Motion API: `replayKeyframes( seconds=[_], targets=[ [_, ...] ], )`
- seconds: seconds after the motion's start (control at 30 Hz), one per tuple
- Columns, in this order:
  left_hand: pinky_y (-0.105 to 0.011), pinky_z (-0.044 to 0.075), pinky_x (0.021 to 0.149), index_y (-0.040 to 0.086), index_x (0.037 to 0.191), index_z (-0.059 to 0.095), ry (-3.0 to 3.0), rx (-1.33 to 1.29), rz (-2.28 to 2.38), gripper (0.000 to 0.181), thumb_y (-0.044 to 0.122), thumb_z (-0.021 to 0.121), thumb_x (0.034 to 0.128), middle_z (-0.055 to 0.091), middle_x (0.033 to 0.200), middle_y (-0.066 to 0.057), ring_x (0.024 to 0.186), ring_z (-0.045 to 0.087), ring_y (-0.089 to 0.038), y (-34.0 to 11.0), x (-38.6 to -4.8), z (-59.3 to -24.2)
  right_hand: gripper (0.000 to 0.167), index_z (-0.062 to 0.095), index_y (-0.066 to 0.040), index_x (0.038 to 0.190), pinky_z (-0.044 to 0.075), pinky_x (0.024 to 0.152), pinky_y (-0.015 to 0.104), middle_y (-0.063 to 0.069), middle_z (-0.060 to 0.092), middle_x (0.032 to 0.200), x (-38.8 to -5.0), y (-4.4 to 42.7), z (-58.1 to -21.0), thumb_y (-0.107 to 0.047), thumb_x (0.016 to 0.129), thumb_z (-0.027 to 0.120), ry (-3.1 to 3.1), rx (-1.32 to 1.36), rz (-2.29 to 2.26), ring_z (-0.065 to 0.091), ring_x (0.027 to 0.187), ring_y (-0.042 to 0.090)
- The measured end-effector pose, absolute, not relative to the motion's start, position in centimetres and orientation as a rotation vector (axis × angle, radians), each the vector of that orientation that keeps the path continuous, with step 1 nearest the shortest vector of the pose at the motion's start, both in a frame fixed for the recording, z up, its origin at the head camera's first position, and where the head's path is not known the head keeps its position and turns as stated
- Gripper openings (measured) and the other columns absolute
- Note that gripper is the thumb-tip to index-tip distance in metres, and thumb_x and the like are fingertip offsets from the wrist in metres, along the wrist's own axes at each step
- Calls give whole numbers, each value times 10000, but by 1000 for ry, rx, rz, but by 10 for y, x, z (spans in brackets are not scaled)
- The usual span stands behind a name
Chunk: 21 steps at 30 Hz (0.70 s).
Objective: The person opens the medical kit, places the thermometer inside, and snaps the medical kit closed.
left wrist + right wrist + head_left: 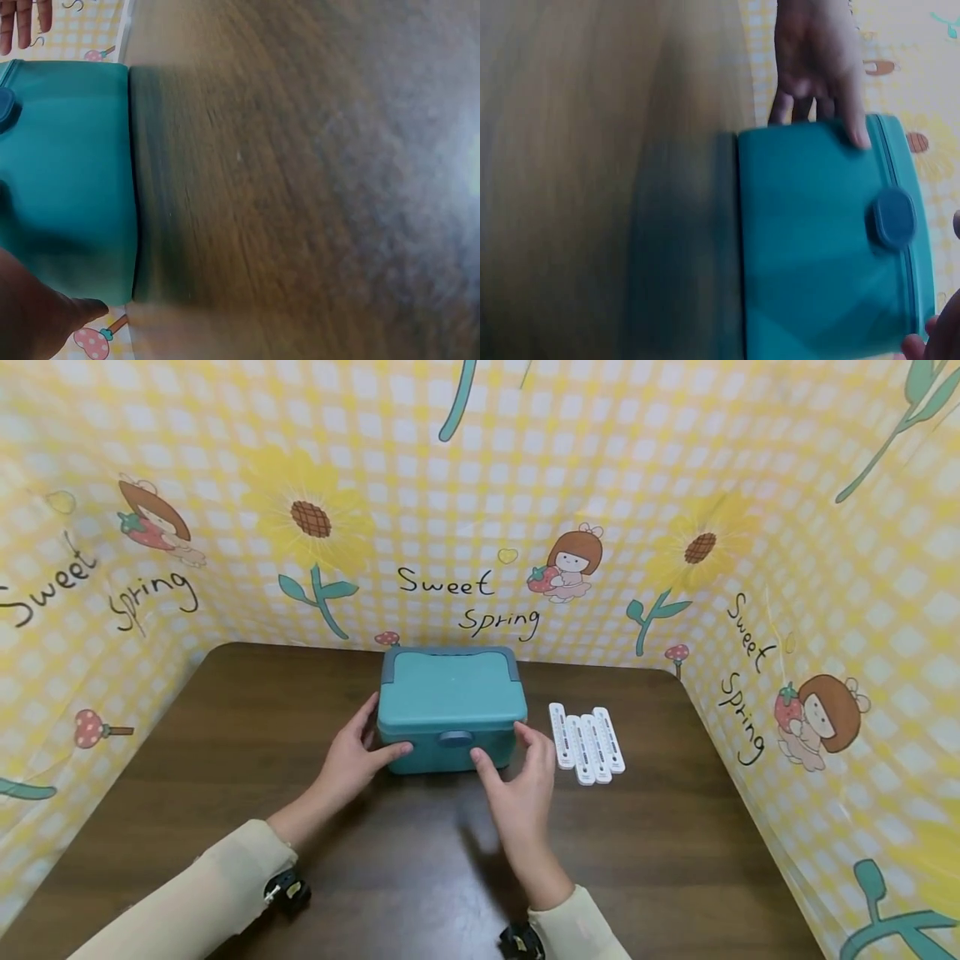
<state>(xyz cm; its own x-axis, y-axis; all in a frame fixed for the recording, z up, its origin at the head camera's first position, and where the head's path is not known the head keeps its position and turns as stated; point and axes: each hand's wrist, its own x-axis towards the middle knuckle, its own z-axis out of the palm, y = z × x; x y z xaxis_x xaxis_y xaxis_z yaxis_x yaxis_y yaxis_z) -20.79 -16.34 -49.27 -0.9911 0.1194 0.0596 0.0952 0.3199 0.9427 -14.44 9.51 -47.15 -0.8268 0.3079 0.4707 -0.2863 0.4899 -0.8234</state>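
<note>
teal box (452, 689) sits between left hand (352, 758), fingers gripping its side, and right hand (522, 789), fingers wide.

You cannot read the tiny print on the white sticks (587, 745). The closed lid (453, 685) hides the inside of your teal box (438, 760); the left wrist view's edge crops box and left hand (34, 315).

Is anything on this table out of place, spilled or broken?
Nothing looks spilled or damaged. The one slightly untidy thing is the row of four white strips right of the teal box: their ends don't line up, the middle two sitting nearer the person. The box's lid looks closed.
</note>
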Motion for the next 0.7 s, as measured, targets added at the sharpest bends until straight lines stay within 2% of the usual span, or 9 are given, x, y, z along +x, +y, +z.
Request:
replayKeyframes(
  seconds=[0.4,0.7],
  targets=[
    [-497,325,1215,146,1657,159,2565,221,1842,1122,474,842,829,259,1685,-85,1542,283,-268,-159,-205,-491,622,582,-108,1305,480,1087,478,39,547,1287,-140,54,-482,-403,834,862,-2086,-113,1533,545,1214,200],
    [-503,331,1214,215,1653,190,2601,213,1822,1093,491,842,822,289,1676,-66,1535,302,-258,-156,-205,-492,575,604,-137,1253,493,1058,459,15,557,1241,-145,42,-486,-386,815,882,-2065,-177,1544,552,1180,187]
  ],
)
